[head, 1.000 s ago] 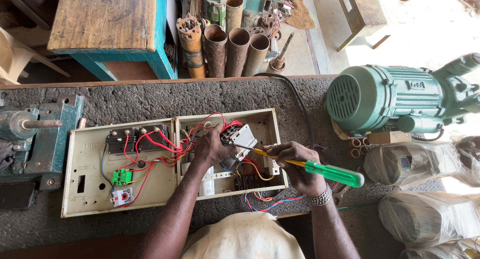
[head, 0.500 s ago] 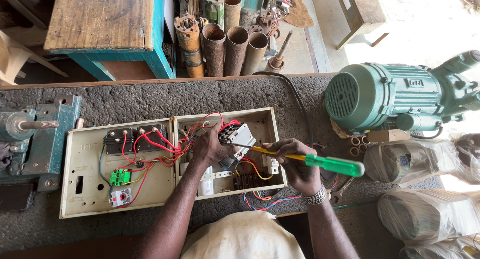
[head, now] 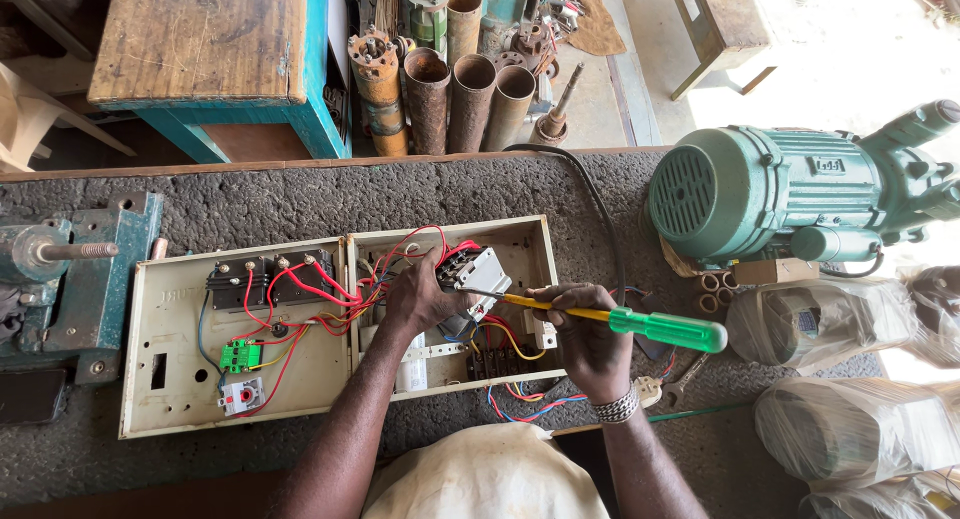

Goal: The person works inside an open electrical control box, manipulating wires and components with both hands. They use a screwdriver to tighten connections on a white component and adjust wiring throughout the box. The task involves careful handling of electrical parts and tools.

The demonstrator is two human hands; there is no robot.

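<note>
An open cream electrical box lies on the dark workbench, two halves side by side, full of red, blue and yellow wires. My left hand grips a grey and white contactor block tilted up inside the right half. My right hand holds a screwdriver with a yellow shaft and green handle; its tip touches the block's side. In the left half sit a black component, a green terminal block and a small white and red part.
A large green electric motor stands at the right of the bench. Plastic-wrapped parts lie below it. A teal metal vise-like fixture sits at the left. Rusty pipes and a blue-legged wooden table stand behind.
The view has shifted slightly. My hands stay at the contactor with the screwdriver against it; its handle has tipped a little.
</note>
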